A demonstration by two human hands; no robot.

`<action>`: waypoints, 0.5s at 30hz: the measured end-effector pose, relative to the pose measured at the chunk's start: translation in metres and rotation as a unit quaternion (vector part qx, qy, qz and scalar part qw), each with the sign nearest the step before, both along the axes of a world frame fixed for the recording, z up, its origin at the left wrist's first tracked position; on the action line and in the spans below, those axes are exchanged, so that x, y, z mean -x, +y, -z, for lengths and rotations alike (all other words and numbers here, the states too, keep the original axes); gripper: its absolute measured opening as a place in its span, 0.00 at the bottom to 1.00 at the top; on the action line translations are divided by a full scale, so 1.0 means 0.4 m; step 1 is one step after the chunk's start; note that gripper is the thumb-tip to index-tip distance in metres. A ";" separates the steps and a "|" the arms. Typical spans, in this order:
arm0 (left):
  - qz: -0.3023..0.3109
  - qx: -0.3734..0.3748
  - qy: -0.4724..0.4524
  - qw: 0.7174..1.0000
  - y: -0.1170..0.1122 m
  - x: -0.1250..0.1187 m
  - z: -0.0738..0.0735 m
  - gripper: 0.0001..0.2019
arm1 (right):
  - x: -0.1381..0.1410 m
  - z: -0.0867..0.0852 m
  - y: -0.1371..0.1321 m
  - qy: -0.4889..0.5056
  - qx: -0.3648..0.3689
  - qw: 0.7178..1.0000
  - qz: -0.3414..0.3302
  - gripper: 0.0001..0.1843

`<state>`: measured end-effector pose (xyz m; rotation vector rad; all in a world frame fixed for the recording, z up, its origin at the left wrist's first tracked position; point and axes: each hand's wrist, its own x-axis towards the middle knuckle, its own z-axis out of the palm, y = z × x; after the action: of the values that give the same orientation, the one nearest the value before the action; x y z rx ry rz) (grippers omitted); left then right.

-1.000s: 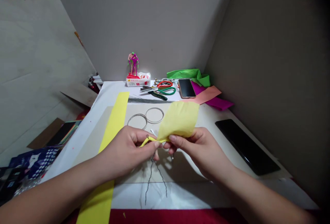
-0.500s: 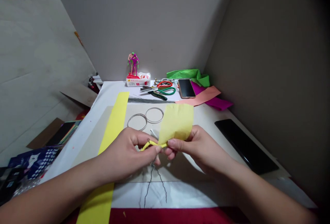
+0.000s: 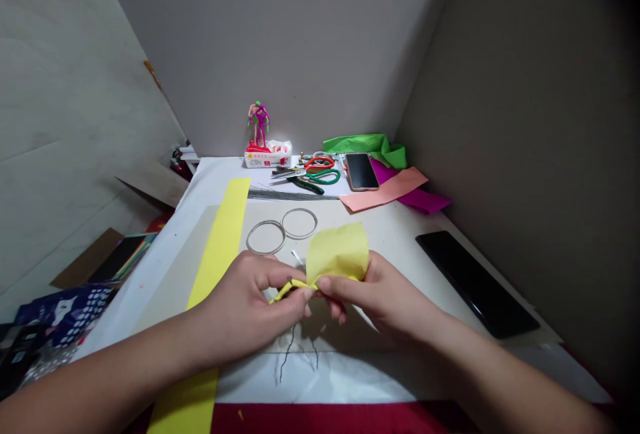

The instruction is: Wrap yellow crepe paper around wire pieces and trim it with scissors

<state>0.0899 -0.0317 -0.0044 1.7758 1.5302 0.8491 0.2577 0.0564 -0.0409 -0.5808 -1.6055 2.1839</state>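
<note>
My left hand (image 3: 245, 307) pinches a twisted wire figure between thumb and fingers. Part of the wire (image 3: 284, 289) is wrapped in yellow paper, while two bare dark wire legs (image 3: 286, 357) hang below. A strip of yellow crepe paper (image 3: 336, 254) runs from the wire to my right hand (image 3: 390, 291), whose thumb and fingers are closed on it near the wrapped part. The strip's wide end stands up above the right fingers. Both hands are close together over the board, and the middle of the wire figure is hidden by the fingers.
Left lies a long yellow paper strip (image 3: 217, 241). Two wire coils (image 3: 267, 237) sit ahead on the board. Farther back are scissors (image 3: 323, 176), a phone (image 3: 363, 172), coloured paper (image 3: 385, 191) and a small figure (image 3: 259, 124) on a tissue pack (image 3: 269, 154). A black slab (image 3: 475, 284) lies right.
The standing end of the yellow crepe paper has dropped lower and curled. My right hand has shifted slightly down, and the wire legs have pulled up, showing less below my left hand.
</note>
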 end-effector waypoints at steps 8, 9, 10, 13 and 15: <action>-0.034 0.085 -0.079 0.993 0.001 0.009 -0.003 0.12 | -0.005 -0.010 0.001 0.009 -0.033 0.999 0.008 0.12; -0.036 0.096 -0.098 0.990 0.002 0.014 -0.002 0.12 | -0.007 -0.013 0.002 0.010 -0.033 0.999 0.002 0.12; -0.038 0.106 -0.118 0.987 0.002 0.019 -0.001 0.12 | -0.008 -0.015 0.003 0.012 -0.033 0.999 -0.002 0.12; -0.033 0.128 -0.168 0.977 0.002 0.033 0.003 0.12 | -0.012 -0.018 0.005 0.024 -0.032 0.999 -0.013 0.11; -0.025 0.136 -0.178 0.974 0.002 0.038 0.005 0.13 | -0.013 -0.016 0.003 0.030 -0.029 0.999 -0.015 0.11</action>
<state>0.0747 -0.0307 -0.0063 1.3134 1.3829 0.8806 0.2629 0.0578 -0.0343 -0.4713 -1.6499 2.1480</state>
